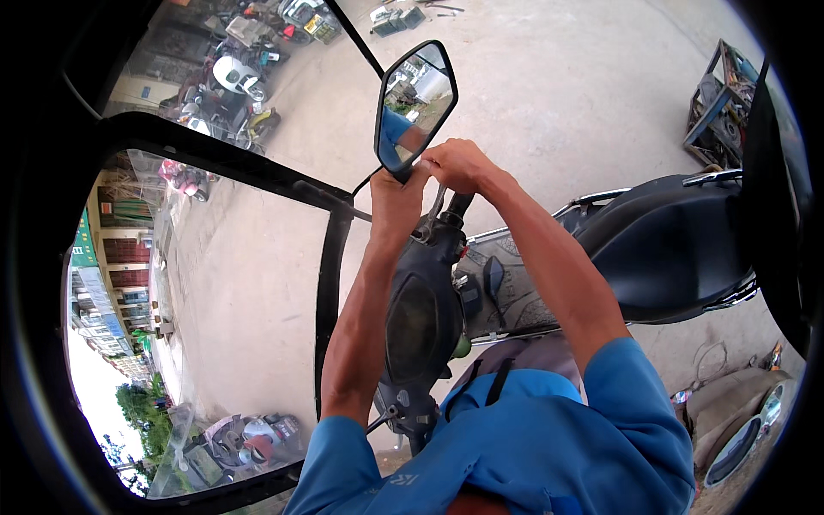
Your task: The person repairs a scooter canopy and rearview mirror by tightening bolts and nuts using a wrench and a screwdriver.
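A black-framed rear-view mirror stands tilted over the far end of a scooter's handlebar. My left hand is closed around the mirror's lower end, thumb up against the housing. My right hand is closed beside it, fingers bent in toward the left thumb; what they grip is hidden. Below the hands are a metal lever and the black handlebar grip. A second mirror lies on the scooter's footboard.
The dark dashboard lies beneath my forearms, with the black seat to the right. A clear windshield with a black frame rises on the left. Farther off are a metal rack of parts, parked scooters and a silver-rimmed round part.
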Tool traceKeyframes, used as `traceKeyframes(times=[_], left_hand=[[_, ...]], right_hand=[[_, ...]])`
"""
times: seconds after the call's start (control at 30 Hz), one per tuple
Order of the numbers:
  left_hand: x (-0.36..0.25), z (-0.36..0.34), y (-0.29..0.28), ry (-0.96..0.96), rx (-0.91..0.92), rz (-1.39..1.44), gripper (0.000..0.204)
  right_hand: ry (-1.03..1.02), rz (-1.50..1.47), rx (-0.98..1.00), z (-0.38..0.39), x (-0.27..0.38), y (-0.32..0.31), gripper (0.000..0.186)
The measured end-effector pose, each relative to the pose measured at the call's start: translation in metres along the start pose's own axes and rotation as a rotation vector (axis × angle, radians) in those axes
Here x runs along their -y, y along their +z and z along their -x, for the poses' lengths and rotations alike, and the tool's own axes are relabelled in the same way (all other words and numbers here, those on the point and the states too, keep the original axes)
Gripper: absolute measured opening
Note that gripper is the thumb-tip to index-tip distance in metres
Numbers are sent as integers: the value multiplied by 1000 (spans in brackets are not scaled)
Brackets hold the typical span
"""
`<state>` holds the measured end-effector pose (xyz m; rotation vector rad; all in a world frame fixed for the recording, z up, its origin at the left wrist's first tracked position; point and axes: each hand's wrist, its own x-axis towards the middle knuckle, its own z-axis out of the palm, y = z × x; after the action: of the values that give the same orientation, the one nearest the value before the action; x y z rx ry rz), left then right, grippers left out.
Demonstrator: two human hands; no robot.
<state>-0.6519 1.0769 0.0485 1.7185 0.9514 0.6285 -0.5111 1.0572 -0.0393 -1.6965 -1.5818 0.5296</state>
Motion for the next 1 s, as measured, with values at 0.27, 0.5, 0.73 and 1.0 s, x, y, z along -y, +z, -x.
traceKeyframes(times=[0.27,0.5,0.73,1.0], left_hand=[[-4,6,-1,-39,-50,-35,40],[-2,2,-1,-100,-65,17,31],[4,-1,-6,-98,-86,-33,46],[10,-3,-4,-52,-109,-59,41]], right_hand=[[276,-51,-68,36,-10,-49,40],[388,-296,-292,175,32,-8,25],[330,-358,-548,196,109,51,20],[469,-379,-428,193,147,79,28]])
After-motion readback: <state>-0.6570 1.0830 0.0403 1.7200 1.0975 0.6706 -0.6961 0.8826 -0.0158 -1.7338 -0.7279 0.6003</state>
